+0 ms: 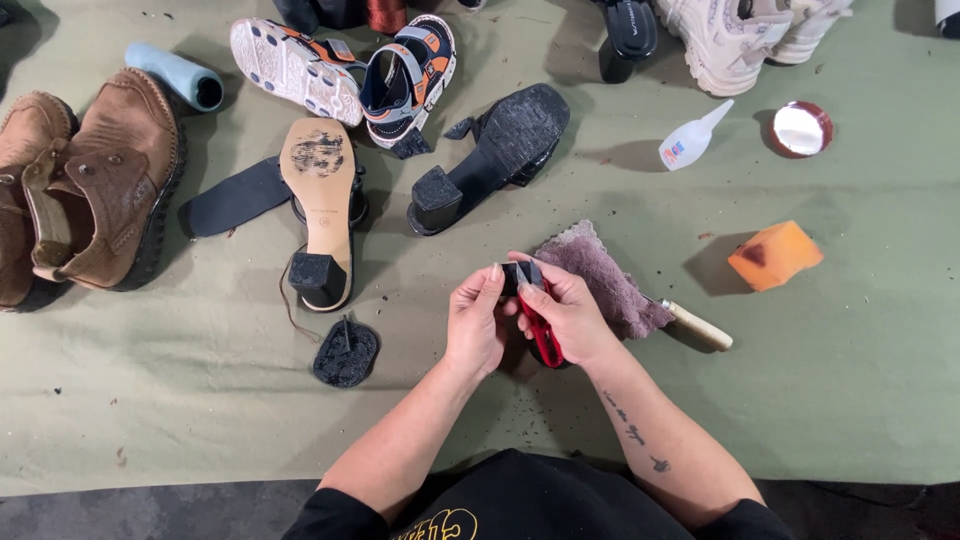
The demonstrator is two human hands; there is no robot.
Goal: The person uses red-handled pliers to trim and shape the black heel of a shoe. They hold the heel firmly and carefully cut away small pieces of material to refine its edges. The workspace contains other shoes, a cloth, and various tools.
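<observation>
Small black piece (522, 275), red-handled cutter (543, 338)

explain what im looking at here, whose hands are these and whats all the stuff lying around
This is one picture from a camera worn on a person's head, looking down at their own two bare hands over a green cloth-covered surface. The left hand and right hand together hold a small black piece; the right hand also grips a red-handled tool. Beside them lies a mauve rag over a wooden-handled tool. Farther off are two upturned black heeled sandals, a loose black heel tip, brown boots, sport sandals, a glue bottle and an orange block.
</observation>
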